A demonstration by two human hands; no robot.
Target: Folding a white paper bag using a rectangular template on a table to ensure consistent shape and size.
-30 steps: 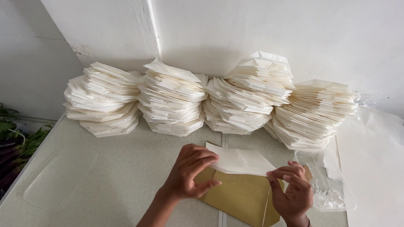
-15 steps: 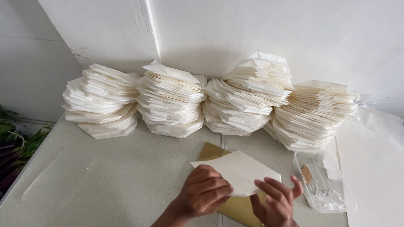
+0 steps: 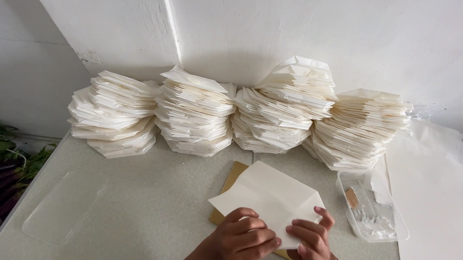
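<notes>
I see both hands low in the view, close together at the near edge of the table. My left hand comes in from the bottom with the wrist angled up and to the right; its knuckles are raised and the fingers are curled down, bunched together, with the tips pressing on the near edge of the cream paper sheet. My right hand sits just beside it, back of the hand facing the camera, fingers bent and held close, pinching the right near corner of the same sheet; one finger lifts a little past the paper's edge. A dark band shows at that wrist.

The sheet lies creased and partly folded, its far corner pointing away from me, resting on top of a tan cardboard piece that shows along its left side. It sits in the middle of the table's near half.

To the right of the hands stands a clear plastic tray with white scraps and a small brown bit inside. A clear plastic lid lies flat at the left. Along the wall, four stacks of folded paper stand side by side, and large white sheets cover the table's right end.
</notes>
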